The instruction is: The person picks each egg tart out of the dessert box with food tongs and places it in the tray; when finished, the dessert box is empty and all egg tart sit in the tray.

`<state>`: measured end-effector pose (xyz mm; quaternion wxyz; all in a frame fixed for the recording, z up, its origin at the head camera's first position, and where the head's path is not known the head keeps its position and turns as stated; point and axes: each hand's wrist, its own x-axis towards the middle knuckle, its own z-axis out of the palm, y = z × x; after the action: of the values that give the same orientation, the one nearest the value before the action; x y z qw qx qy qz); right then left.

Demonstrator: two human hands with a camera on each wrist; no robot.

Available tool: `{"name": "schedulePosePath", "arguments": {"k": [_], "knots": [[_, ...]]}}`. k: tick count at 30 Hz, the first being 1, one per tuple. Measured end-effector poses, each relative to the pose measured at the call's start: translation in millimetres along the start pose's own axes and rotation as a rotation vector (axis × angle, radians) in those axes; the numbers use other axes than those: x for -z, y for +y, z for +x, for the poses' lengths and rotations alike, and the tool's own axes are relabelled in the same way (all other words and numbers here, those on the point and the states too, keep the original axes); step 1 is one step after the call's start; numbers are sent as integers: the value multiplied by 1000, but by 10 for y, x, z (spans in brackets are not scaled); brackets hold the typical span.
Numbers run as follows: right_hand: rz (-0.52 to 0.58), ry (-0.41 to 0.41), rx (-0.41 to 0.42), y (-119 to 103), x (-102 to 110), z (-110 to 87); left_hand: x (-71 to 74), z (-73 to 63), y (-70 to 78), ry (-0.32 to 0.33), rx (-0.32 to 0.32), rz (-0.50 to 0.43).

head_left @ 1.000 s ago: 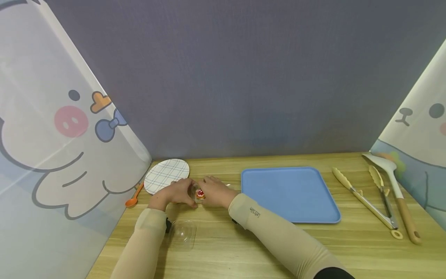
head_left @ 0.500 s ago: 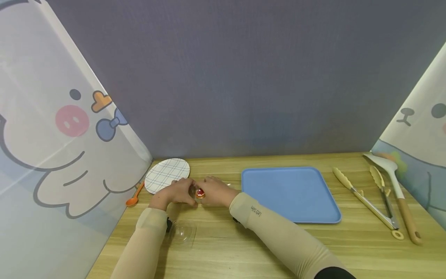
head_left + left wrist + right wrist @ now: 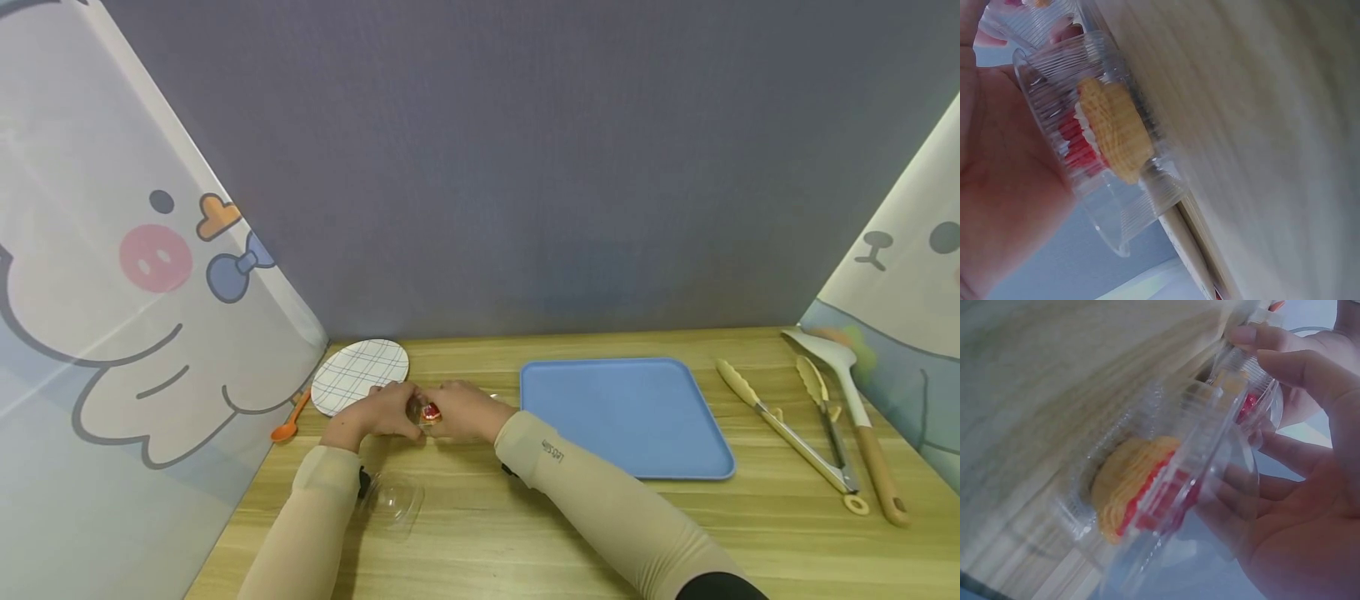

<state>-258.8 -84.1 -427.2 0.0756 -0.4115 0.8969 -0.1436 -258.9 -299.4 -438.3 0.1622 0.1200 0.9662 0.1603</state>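
Observation:
In the head view, my left hand (image 3: pixel 382 412) and right hand (image 3: pixel 463 412) meet around a small clear plastic box with a red-topped tart (image 3: pixel 430 413) inside. My left hand grips its left side and my right hand its right side. The left wrist view shows a tart (image 3: pixel 1113 128) with white cream and red topping in a ribbed clear box close to the left palm. Close to the right palm, the right wrist view has a second boxed tart (image 3: pixel 1138 484), its clear lid (image 3: pixel 1238 487) tilted up. The head view mostly hides that second box behind the right hand.
A clear plastic piece (image 3: pixel 393 502) lies beside the left forearm. Behind the left hand is a white checked oval board (image 3: pixel 360 375), with an orange spoon (image 3: pixel 288 427) beside it. A blue tray (image 3: pixel 626 417), tongs (image 3: pixel 802 454) and a spatula (image 3: pixel 862 425) lie to the right.
Both hands stay in nearly the same place around the box. Between them, the tart's white part shows less and its red top looks glossier than a second ago.

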Motion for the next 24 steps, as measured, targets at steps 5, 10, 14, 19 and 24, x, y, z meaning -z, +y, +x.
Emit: {"name": "schedulePosePath", "arguments": {"k": [5,10,14,19,24], "knots": [[0,13,14,7,-5,9,-6,4,-21,8,-4,-3],[-22,29,15,-2,-23,-6,-3,-6,-21,20,-8,2],[-48,52,33,-12,-44,-8,-3,-13,-5,28,-9,27],[-47,71,66,-10,-43,18,-1,-13,16,31,-11,39],[-11,62,100,19,3,39,5,-12,15,41,-23,36]]}}
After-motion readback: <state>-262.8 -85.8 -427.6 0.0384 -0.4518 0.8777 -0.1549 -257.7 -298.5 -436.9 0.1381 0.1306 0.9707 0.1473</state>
